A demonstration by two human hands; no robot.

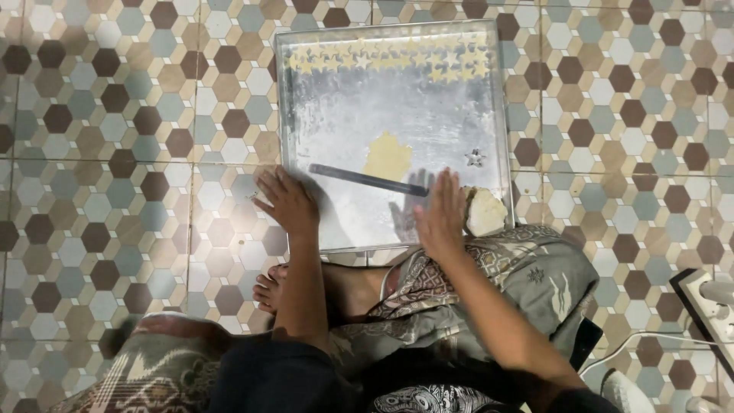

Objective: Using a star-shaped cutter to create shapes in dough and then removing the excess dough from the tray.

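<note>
Two hands lie flat at the 6 o'clock edge of a metal tray [489, 115] on the hexagon-tiled floor [115, 153]. Left hand [287, 200]: fingers loosely spread, palm down on the tray's 7 o'clock corner, gripping nothing as far as I can see. Right hand [442, 214]: fingers held together and straight, pressed flat on the floured surface near 5 o'clock, also holding nothing. At 12 o'clock from the right fingertips lies a dark flat stick [367, 180], its end touching or just short of them; I cannot tell which. Beyond the stick, a thin yellow sheet of dough [388, 157]. At 3 o'clock of the right hand, a pale dough lump [485, 210], just beside it. Small star cutter [475, 158] toward the tray's 3 o'clock edge. Rows of star cut-outs [382, 57] line its 12 o'clock edge.
</note>
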